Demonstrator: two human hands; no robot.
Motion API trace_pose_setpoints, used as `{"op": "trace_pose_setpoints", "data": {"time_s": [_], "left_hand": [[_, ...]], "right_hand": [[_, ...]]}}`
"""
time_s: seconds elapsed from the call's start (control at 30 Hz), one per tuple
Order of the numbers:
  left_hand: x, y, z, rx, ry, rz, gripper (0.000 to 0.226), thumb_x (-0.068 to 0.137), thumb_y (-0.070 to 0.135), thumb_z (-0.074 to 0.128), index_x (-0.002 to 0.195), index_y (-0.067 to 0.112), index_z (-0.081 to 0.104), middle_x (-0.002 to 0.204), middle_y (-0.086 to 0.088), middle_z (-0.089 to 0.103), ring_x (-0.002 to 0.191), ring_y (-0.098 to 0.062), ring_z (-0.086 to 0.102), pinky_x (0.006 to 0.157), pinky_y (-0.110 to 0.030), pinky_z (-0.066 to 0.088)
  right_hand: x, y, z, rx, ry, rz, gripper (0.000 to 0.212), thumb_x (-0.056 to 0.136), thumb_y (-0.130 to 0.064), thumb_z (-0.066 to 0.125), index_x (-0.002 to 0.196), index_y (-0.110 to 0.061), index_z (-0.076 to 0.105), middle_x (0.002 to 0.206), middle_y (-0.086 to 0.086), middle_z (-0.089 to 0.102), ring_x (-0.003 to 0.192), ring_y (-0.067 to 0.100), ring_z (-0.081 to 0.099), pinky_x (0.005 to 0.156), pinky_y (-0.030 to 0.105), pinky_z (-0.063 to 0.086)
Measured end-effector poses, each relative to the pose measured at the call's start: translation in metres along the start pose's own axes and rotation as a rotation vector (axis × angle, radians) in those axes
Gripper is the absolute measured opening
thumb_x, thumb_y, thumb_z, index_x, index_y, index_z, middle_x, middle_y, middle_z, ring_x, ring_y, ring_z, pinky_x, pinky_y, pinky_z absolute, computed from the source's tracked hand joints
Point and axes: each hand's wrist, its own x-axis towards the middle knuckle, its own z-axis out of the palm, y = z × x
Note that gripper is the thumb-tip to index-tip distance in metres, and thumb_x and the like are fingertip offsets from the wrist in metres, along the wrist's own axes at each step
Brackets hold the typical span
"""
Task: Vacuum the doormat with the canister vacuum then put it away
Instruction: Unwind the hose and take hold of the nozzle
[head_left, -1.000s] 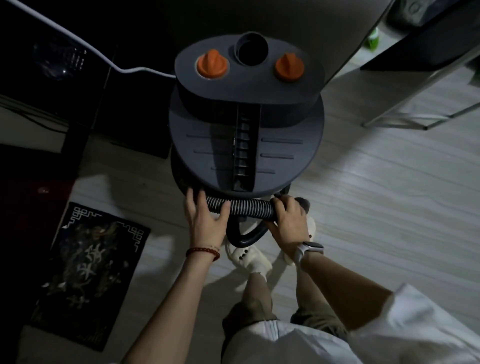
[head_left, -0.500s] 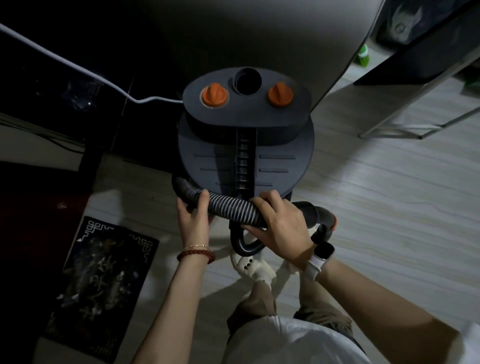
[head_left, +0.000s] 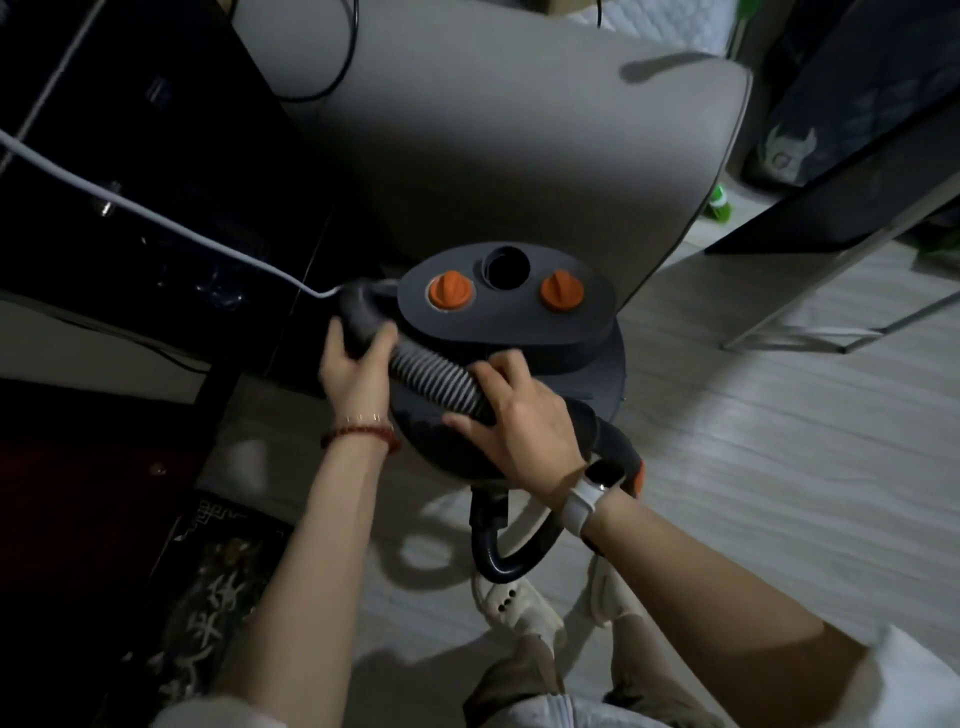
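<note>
My left hand (head_left: 358, 371) is clenched around the dark cuff at the end of the ribbed hose (head_left: 434, 382), and my right hand (head_left: 519, 423) is wrapped over the same hose further along, fingers curled on top of it. Between my two grips the hose lies across the lid of the canister vacuum (head_left: 506, 332), which stands just beyond my fingers, against a grey padded panel (head_left: 519, 145). The open round port (head_left: 506, 267) sits past my right fingertips, between two orange knobs (head_left: 449, 291).

The doormat (head_left: 208, 597) lies on the floor below my left wrist, well apart from the hose end.

The white power cord (head_left: 156, 218) runs in right beside my left knuckles. If I swing the cuff that way, I think it could snag the cord and tug the canister. Behind my right wrist the hose curls in a tight loop (head_left: 506, 551) above my slippers (head_left: 514, 608); pulling hard might kink it or tangle my feet.
</note>
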Motion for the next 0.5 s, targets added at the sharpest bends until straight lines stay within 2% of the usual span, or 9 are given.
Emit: {"op": "trace_pose_setpoints", "data": {"time_s": [0.1,0.17,0.2,0.23,0.27,0.3,0.33,0.37,0.5], "left_hand": [[0.015,0.043,0.03,0.062,-0.193,0.157,0.078,0.072,0.027,0.071,0.139,0.003,0.038,0.137,-0.015,0.049,0.123,-0.023,0.051,0.104,-0.036,0.043],[0.008,0.06,0.061,0.028,-0.273,0.195,0.043,0.083,0.009,0.065,0.122,0.0,0.05,0.116,-0.005,0.064,0.103,-0.006,0.063,0.091,-0.023,0.05],[0.0,0.063,0.077,0.013,-0.307,0.199,0.023,0.086,0.001,0.06,0.108,0.007,0.054,0.098,0.006,0.069,0.087,0.003,0.064,0.082,-0.017,0.051],[-0.007,0.061,0.088,0.005,-0.338,0.177,0.02,0.088,-0.004,0.056,0.102,0.011,0.055,0.089,0.013,0.07,0.081,0.005,0.064,0.08,-0.018,0.05],[-0.015,0.057,0.097,0.019,-0.382,0.131,0.024,0.089,-0.004,0.053,0.108,0.01,0.055,0.097,0.008,0.07,0.09,-0.002,0.065,0.086,-0.025,0.05],[-0.021,0.051,0.102,0.031,-0.417,0.074,0.034,0.09,-0.002,0.052,0.124,0.004,0.049,0.117,-0.003,0.065,0.108,-0.014,0.06,0.093,-0.032,0.047],[-0.031,0.044,0.106,0.06,-0.444,0.025,0.046,0.092,0.002,0.051,0.136,0.003,0.038,0.133,-0.01,0.053,0.121,-0.022,0.052,0.098,-0.036,0.043],[-0.036,0.036,0.107,0.089,-0.466,-0.008,0.051,0.094,0.007,0.05,0.141,0.006,0.032,0.138,-0.011,0.047,0.125,-0.026,0.047,0.096,-0.035,0.043],[-0.07,0.0,0.105,0.157,-0.528,-0.041,0.042,0.096,0.019,0.047,0.137,0.012,0.04,0.115,0.002,0.054,0.106,-0.018,0.053,0.082,-0.025,0.045]], "right_hand": [[0.025,-0.001,-0.021,0.011,0.123,0.043,0.053,0.079,-0.048,0.054,0.111,-0.006,0.057,0.102,0.014,0.054,0.068,0.03,0.06,0.049,0.033,0.048],[0.028,0.007,-0.037,0.03,0.165,0.106,0.055,0.08,-0.047,0.055,0.117,-0.007,0.055,0.107,0.013,0.053,0.075,0.03,0.061,0.053,0.035,0.051],[0.025,0.014,-0.044,0.048,0.175,0.146,0.055,0.081,-0.046,0.057,0.12,-0.008,0.053,0.11,0.013,0.052,0.08,0.031,0.061,0.057,0.037,0.052],[0.019,0.023,-0.05,0.064,0.184,0.19,0.054,0.082,-0.043,0.06,0.123,-0.009,0.052,0.113,0.013,0.052,0.084,0.031,0.061,0.061,0.038,0.053],[0.012,0.034,-0.057,0.073,0.191,0.237,0.054,0.083,-0.04,0.061,0.126,-0.01,0.05,0.115,0.013,0.053,0.088,0.032,0.061,0.065,0.039,0.052],[0.004,0.044,-0.063,0.077,0.194,0.277,0.053,0.084,-0.037,0.061,0.128,-0.01,0.048,0.115,0.014,0.055,0.091,0.033,0.06,0.068,0.04,0.052],[-0.005,0.056,-0.069,0.084,0.198,0.311,0.053,0.085,-0.036,0.06,0.13,-0.01,0.047,0.114,0.015,0.056,0.094,0.033,0.06,0.071,0.041,0.051],[-0.014,0.066,-0.073,0.099,0.203,0.341,0.053,0.086,-0.034,0.059,0.131,-0.01,0.046,0.113,0.015,0.057,0.096,0.033,0.059,0.074,0.041,0.051],[-0.049,0.107,-0.083,0.244,0.253,0.529,0.054,0.09,-0.035,0.053,0.137,-0.014,0.038,0.118,0.009,0.055,0.105,0.021,0.052,0.087,0.03,0.044]]}}
